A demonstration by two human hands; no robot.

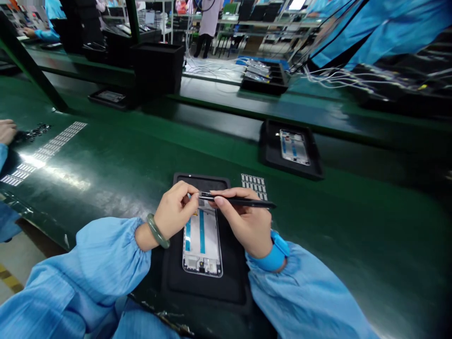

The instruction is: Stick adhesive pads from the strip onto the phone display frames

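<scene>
Black tweezers (252,203) lie in the grip of my right hand (252,228), their tips pointing left. My left hand (173,209) is closed in a pinch right at those tips, on a small dark part (202,194) too small to name. Below both hands a phone frame (212,238) with blue strips rests in a black foam tray (235,282). The upper end of the frame is partly hidden by my fingers. A green bangle circles my left wrist, and a blue band is on my right wrist.
A sheet of small pale pieces (249,180) lies just beyond my right hand. Another black tray (266,160) with a phone frame sits farther right. At left are sticker strips (58,143) and another person's hand (6,132). A green post (33,66) rises at left.
</scene>
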